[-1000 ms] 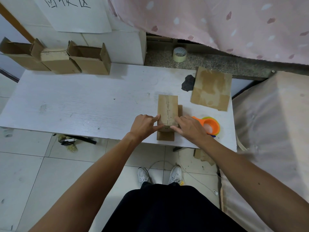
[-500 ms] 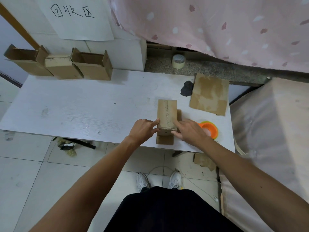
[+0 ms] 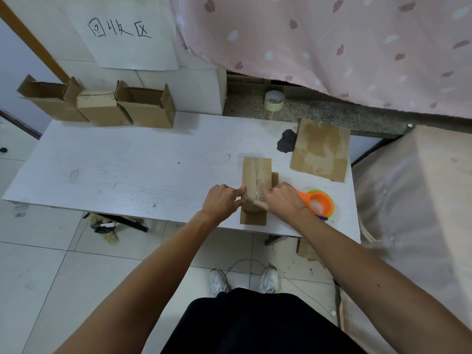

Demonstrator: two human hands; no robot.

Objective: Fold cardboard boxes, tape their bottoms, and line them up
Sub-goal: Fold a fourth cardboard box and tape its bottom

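Head view: we see the left hand (image 3: 222, 200) with curled fingers gripping the near left corner of the cardboard box (image 3: 256, 175). The right hand (image 3: 282, 201) is curled over its near right corner, forefinger on top.

The box is a slim brown oblong lying by the near edge of the table (image 3: 127, 172), toward the right end. Two flaps meet in a straight seam along its upper face, and loose flaps jut out beneath it.

Just beside the right hand sits a round orange plastic tape dispenser (image 3: 319, 204). A flat, creased cardboard sheet (image 3: 320, 149) lies at the far right corner.

At the far left corner three matte boxes (image 3: 102, 108) stand touching in a row. A pale tape roll (image 3: 274, 100) rests on the speckled ledge (image 3: 319, 111) beyond the far edge.
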